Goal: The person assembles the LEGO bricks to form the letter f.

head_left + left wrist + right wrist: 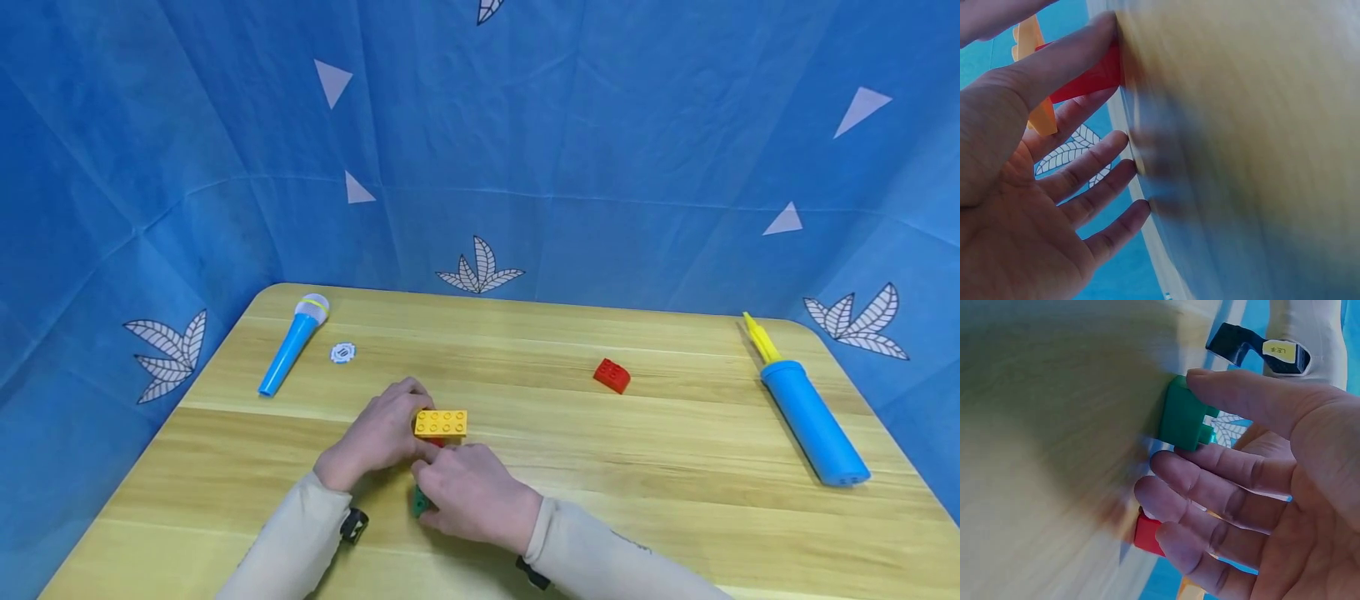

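My left hand (381, 431) pinches a red toy brick (1094, 76) between thumb and a finger, its other fingers spread with their tips at the tabletop. A yellow eight-stud brick (441, 423) sits on top of that red brick and hides most of it in the head view. Nearer the body, my right hand (482, 493) holds a green brick (1182, 415) between thumb and index finger, down at the wood. Only a corner of the green brick shows from above. The right hand's other fingers reach close to the red brick; whether they touch it I cannot tell.
A loose red brick with a curved end (612, 376) lies right of centre. At the left are a blue toy microphone (288, 350) and a poker chip (342, 353). A blue hand pump (816, 423) with a yellow nozzle lies far right. Blue cloth (570, 150) hangs behind the table.
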Demonstrator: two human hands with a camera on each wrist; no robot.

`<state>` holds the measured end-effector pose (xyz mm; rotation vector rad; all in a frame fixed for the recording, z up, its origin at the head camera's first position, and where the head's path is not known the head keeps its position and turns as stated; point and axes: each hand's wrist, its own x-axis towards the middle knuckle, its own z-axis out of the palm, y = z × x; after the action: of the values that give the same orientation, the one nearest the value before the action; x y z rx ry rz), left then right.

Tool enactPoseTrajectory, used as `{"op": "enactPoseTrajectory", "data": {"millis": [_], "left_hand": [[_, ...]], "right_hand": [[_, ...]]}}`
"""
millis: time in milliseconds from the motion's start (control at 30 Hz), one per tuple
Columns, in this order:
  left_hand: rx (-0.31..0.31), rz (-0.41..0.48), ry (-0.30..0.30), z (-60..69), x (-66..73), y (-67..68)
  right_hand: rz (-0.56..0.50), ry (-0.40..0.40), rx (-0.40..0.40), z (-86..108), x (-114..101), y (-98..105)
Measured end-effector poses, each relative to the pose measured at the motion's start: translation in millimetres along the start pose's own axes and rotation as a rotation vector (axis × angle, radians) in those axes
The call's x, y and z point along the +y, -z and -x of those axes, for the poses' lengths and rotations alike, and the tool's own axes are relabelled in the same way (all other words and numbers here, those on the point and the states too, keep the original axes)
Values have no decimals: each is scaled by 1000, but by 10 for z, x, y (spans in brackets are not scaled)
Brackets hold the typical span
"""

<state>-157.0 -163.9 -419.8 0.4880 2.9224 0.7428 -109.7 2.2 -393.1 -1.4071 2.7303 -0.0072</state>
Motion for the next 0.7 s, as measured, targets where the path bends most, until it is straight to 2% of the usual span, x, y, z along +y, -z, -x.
{"op": "enactPoseTrajectory", "data": {"millis": [133,333,533,700], "left_hand": [[8,-6,-21,6,1,-3],[18,12,-23,26,5,12],[-2,36,-14,30,41,4],[-19,40,-41,30,93,-37]], "right_hand": [[-35,-19,-5,38,69,64],[-96,-62,11,133,221,316],[-98,-109,26,219,347,495],[-91,-118,44,249,435,550]]}}
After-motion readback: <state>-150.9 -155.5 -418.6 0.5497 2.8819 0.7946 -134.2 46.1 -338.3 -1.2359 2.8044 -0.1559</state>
